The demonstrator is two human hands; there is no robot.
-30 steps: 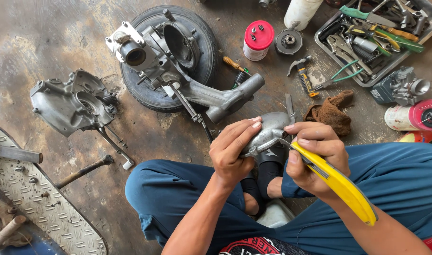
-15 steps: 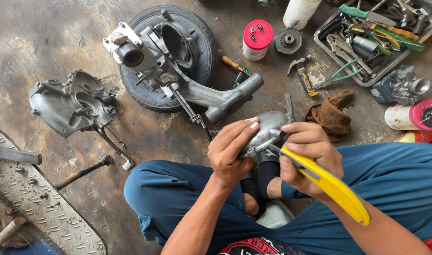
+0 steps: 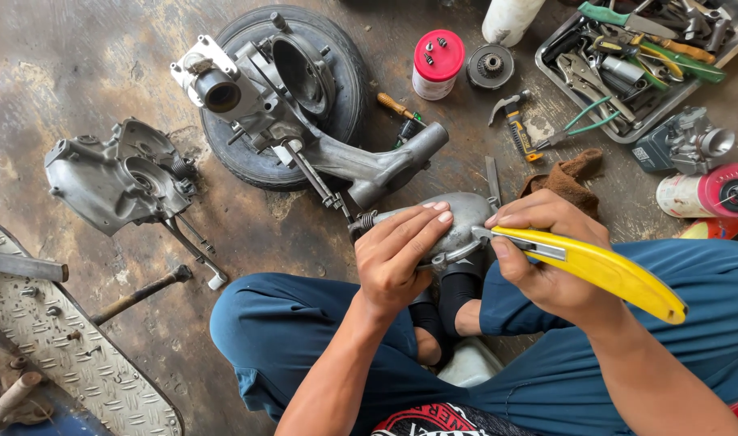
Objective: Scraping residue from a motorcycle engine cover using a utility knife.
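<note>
Right hand (image 3: 547,250) is closed around a yellow utility knife (image 3: 603,270), blade tip at the near edge of the grey metal cover (image 3: 454,222). Left hand (image 3: 401,258) clamps the cover from the other side, fingers laid flat over its top, thumb underneath. The cover sits over the person's crossed legs, just above the feet.

Change over the last second: small. The knife handle has swung slightly lower and flatter; the left-hand grip and the cover's position are the same. Reads as short scraping strokes along the cover's mating edge, probably old gasket, with work ongoing and not near done.

Outward from the cover:
- engine block (image 3: 264,89) lying on a small tyre (image 3: 256,161), just beyond it, up-left
- second engine casing (image 3: 119,173), well left
- brown rag (image 3: 567,182), just right
- red-lidded can (image 3: 436,63) and a gear (image 3: 488,64), beyond it
- tool tray (image 3: 547,60), far upper right
- carburettor (image 3: 684,145), right of the rag
</note>
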